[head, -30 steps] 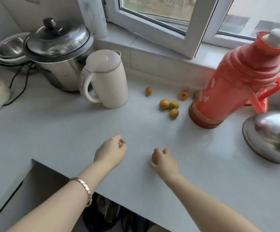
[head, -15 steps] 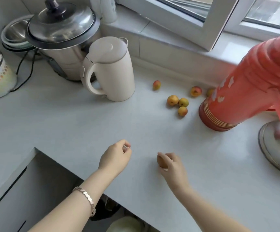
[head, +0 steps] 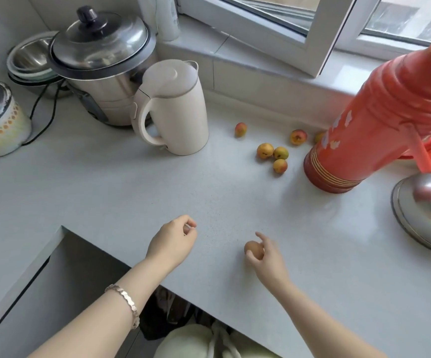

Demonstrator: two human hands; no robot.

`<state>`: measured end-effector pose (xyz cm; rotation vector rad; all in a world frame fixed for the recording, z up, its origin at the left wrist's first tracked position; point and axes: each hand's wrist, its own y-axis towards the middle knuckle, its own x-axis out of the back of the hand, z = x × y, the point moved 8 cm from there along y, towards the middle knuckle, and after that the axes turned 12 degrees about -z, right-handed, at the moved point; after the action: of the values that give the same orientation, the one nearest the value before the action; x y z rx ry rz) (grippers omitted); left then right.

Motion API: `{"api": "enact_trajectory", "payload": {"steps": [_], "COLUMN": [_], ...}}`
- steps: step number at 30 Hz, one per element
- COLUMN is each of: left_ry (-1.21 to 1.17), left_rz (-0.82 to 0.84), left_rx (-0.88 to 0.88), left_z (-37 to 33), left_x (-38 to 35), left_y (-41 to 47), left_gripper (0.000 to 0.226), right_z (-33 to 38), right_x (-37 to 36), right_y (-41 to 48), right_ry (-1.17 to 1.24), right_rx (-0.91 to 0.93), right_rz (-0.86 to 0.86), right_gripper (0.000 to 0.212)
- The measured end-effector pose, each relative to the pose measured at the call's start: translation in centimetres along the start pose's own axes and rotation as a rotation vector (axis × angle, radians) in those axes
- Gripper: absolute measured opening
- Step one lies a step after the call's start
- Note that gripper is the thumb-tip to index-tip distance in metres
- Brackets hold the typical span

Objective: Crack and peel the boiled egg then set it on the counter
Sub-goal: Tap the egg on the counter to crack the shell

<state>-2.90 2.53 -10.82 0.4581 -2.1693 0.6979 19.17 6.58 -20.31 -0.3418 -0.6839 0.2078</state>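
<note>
A brown boiled egg [head: 252,248] is in its shell, low over the pale counter [head: 121,192] near the front edge. My right hand [head: 267,257] grips it from the right with thumb and fingers, the forefinger lifted. My left hand [head: 174,241] rests on the counter to the left of the egg, fingers curled in loosely; whether anything small is in it I cannot tell. A bracelet is on the left wrist.
A cream electric kettle [head: 175,109] and a steel pot with lid [head: 100,63] stand at the back left. Several small apricots [head: 273,155] lie mid-back. A red thermos [head: 379,120] and a steel lid [head: 426,210] are at the right. The counter's cut-out edge [head: 62,231] is front left.
My right hand has turned so the egg shows more, and its forefinger has lifted. The view has shifted downward and closer. My left hand has stayed in place.
</note>
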Motion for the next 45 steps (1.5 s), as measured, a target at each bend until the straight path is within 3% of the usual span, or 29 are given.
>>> {"api": "enact_trajectory", "payload": {"steps": [4, 8, 10, 14, 19, 22, 29, 33, 38, 45], "left_ry": [0.004, -0.003, 0.0, 0.001, -0.009, -0.021, -0.047, -0.057, -0.049, -0.051], "left_rz": [0.029, 0.035, 0.034, 0.036, 0.038, 0.044, 0.03, 0.017, 0.019, 0.022], "left_rx": [0.007, 0.024, 0.03, 0.04, 0.047, 0.049, 0.051, 0.059, 0.068, 0.078], "left_z": [1.2, 2.2, 2.5, 2.7, 2.5, 2.5, 2.2, 2.3, 2.7, 2.3], "left_x": [-0.3, -0.3, -0.2, -0.1, -0.1, -0.2, 0.0, 0.2, 0.3, 0.1], "left_y": [-0.6, -1.1, -1.1, -1.0, -1.0, -1.1, -1.2, -1.0, -1.0, -1.2], "left_gripper": [0.021, 0.021, 0.021, 0.022, 0.022, 0.021, 0.02, 0.021, 0.022, 0.021], "right_z": [0.0, -0.2, -0.6, -0.4, 1.3, 0.8, 1.0, 0.6, -0.1, 0.6], "right_x": [-0.2, 0.0, 0.3, 1.2, 1.3, 0.6, 0.3, 0.6, -0.2, 0.7], "right_y": [-0.5, -0.2, 0.0, 0.5, -0.2, -0.2, -0.5, -1.1, -0.5, 0.7], "right_ry": [0.027, -0.001, -0.074, -0.338, -0.41, -0.561, -0.457, -0.283, -0.326, -0.576], "right_rx": [-0.006, 0.019, 0.04, 0.09, 0.187, 0.155, 0.166, 0.128, 0.089, 0.202], "right_rz": [-0.007, -0.031, -0.037, -0.062, -0.143, -0.079, -0.083, -0.129, -0.003, -0.041], "right_gripper": [0.026, 0.036, 0.043, 0.037, 0.033, 0.035, 0.036, 0.038, 0.035, 0.032]}}
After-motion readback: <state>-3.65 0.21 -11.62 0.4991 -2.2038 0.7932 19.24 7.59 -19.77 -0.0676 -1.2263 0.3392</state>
